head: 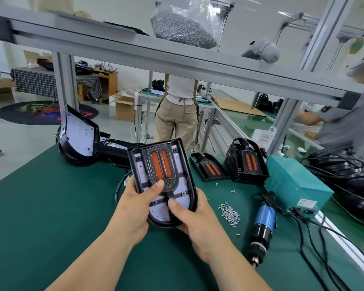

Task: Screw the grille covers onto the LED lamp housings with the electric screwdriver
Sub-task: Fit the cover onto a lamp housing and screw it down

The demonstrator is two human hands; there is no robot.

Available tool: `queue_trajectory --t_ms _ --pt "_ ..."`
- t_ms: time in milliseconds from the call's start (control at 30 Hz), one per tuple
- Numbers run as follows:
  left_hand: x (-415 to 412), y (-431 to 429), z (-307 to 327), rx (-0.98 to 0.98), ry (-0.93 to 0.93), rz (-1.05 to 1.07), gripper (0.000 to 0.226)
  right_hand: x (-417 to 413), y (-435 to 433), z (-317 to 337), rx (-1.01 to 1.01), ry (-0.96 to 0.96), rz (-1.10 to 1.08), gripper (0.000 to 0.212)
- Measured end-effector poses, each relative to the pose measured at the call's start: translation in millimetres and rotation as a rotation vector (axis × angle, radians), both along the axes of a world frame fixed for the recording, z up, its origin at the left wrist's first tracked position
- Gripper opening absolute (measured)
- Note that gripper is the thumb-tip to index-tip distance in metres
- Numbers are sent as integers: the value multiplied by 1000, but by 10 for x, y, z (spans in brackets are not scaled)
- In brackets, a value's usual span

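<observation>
I hold a black LED lamp housing tilted up above the green mat, its white LED board showing. A black grille cover with two orange lenses sits inside it. My left hand grips the housing's lower left edge, thumb pressing on the grille. My right hand grips the lower right edge, thumb on the grille's stem. The electric screwdriver, blue and black, lies on the mat to the right, untouched. A small pile of screws lies between it and my hands.
More grille covers are stacked at the back right, one lying flat. An open housing leans at the back left. A teal power supply with cables sits right. A bag of screws rests on the shelf. Two people work behind.
</observation>
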State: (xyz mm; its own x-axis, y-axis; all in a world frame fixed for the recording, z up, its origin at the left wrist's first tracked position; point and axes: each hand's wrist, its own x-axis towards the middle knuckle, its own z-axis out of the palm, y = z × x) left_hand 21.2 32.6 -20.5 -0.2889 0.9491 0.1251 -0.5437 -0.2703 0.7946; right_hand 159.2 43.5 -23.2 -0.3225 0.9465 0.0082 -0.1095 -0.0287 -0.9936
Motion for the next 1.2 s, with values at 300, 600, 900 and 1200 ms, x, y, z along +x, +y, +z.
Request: queue_trajectory --t_ms 300,600,900,1200 --pt "-200 21 101 -95 -110 -88 49 103 61 -55 126 -50 63 63" --pt "-135 15 146 4 -36 28 20 94 37 -60 202 -50 44 63" --pt "-146 -26 221 9 51 51 33 55 -2 -63 99 40 93 65" --pt "109 -37 182 -67 54 116 24 -18 -73 -1 412 -423 -404 68"
